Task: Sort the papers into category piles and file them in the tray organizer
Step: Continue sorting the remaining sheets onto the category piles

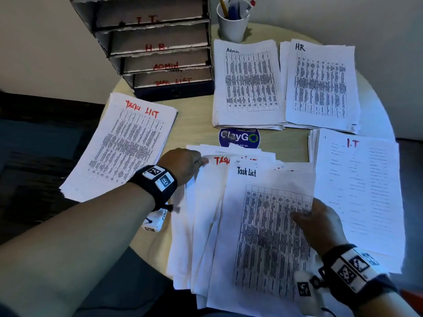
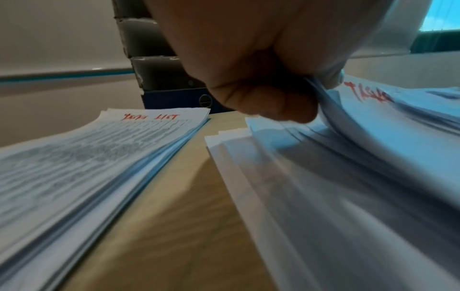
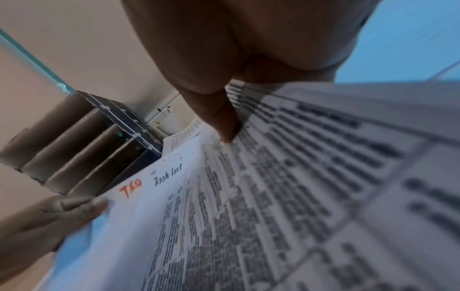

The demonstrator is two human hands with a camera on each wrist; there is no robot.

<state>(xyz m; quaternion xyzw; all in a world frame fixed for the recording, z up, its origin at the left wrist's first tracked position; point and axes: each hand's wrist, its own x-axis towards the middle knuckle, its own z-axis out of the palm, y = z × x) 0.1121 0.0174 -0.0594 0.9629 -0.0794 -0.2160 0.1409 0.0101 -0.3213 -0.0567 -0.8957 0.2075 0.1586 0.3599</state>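
A fanned stack of unsorted papers lies at the table's front. Its top sheet is headed "Task List" in black. My left hand pinches the far left corner of the sheets with a red "Task" heading, lifting them off the lower ones. My right hand grips the top sheet's right edge, thumb on the print, other fingers hidden beneath. Sorted piles lie around: Task List at left, Admin and HR at the back, I.T. at right. The tray organizer stands back left.
The organizer's trays are labelled I.T., H.R., ADMIN and TASK LIST from top down. A white cup of pens stands behind the Admin pile. A round blue sticker shows on the bare wooden table between the piles.
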